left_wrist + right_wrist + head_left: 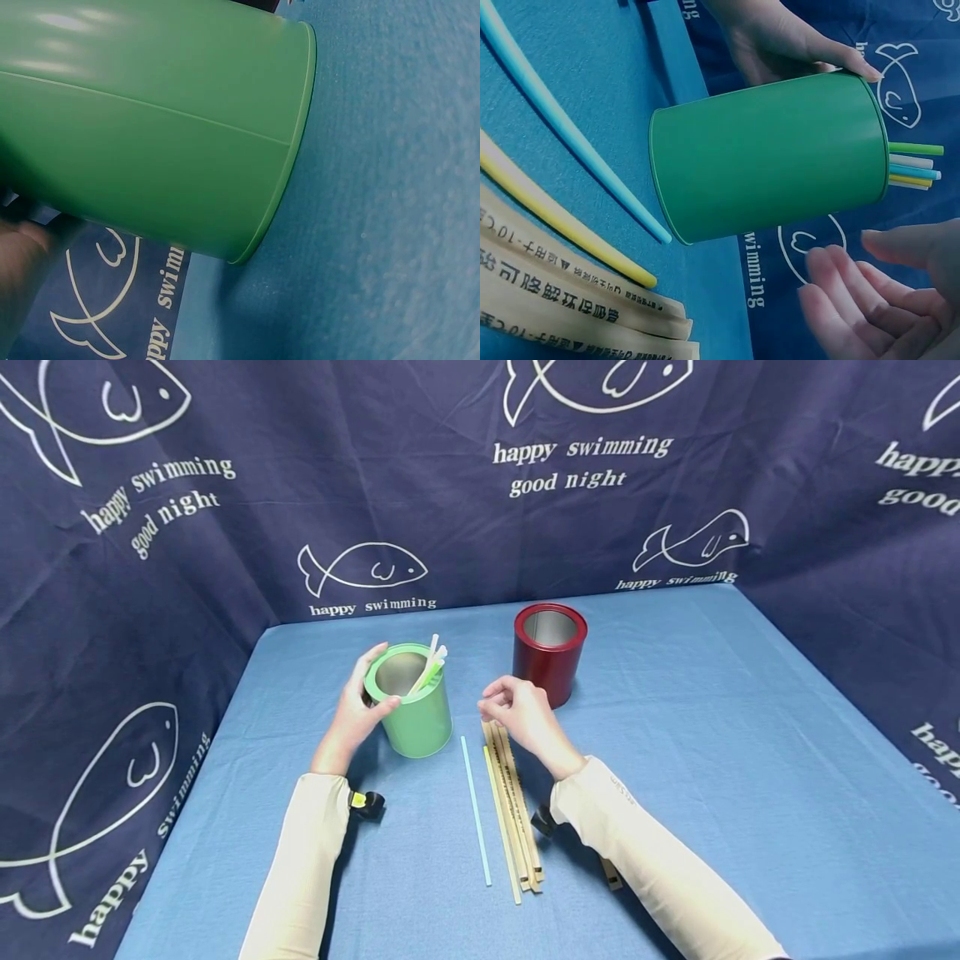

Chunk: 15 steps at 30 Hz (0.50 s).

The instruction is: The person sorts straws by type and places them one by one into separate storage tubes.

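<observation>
Head view: yellow straw (500, 820), long axis near-to-far, lies near-left of the closer right hand (527, 717), whose grip is empty and apart; left hand (353, 714) clamps the green can (420, 727).

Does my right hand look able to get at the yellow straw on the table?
Likely yes: the right hand looks empty and close to the yellow straw, which lies uncovered beside the printed paper strips.

The green can (420, 727) and red can (547, 670) look like smooth, glossy painted metal, silvery inside. The blue straw (574, 142) and yellow straw (564, 231) seem smooth plastic; the printed wrappers (585, 300), matt brown paper. Matt, finely textured blue cloth (675, 693) covers the worktop (750, 768).
</observation>
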Available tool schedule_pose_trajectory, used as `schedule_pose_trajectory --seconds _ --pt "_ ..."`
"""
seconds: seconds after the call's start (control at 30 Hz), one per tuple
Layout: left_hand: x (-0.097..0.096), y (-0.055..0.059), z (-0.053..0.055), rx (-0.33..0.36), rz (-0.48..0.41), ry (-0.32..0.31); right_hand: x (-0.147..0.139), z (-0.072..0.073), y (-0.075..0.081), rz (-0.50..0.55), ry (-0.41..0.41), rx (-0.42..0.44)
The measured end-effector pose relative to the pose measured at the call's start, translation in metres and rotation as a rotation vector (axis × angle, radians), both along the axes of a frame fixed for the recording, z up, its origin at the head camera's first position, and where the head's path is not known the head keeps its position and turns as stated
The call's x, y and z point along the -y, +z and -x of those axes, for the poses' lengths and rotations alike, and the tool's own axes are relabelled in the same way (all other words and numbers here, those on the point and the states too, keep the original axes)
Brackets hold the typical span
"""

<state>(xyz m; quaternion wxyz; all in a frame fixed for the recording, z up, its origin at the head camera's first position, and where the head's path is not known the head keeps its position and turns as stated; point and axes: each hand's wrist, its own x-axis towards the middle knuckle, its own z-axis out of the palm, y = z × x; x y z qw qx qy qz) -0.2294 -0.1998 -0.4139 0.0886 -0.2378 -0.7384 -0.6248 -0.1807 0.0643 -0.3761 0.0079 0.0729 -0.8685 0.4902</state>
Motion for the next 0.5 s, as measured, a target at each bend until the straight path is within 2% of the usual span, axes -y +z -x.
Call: schedule_pose_trajectory --seconds 0.23,0.33,0.5 --pt "0.0 0.0003 0.0 0.006 -0.003 -0.001 -0.002 -0.0048 -0.0011 -0.105 0.067 0.105" --pt "-0.0001 0.0002 0.0 0.005 -0.005 -0.004 -0.0026 -0.0061 -0.0033 -0.156 0.118 0.125" --pt "-0.0005 -0.0001 0.0001 -0.003 -0.008 -0.006 -0.0011 -0.008 -0.0072 -0.262 0.194 0.22"
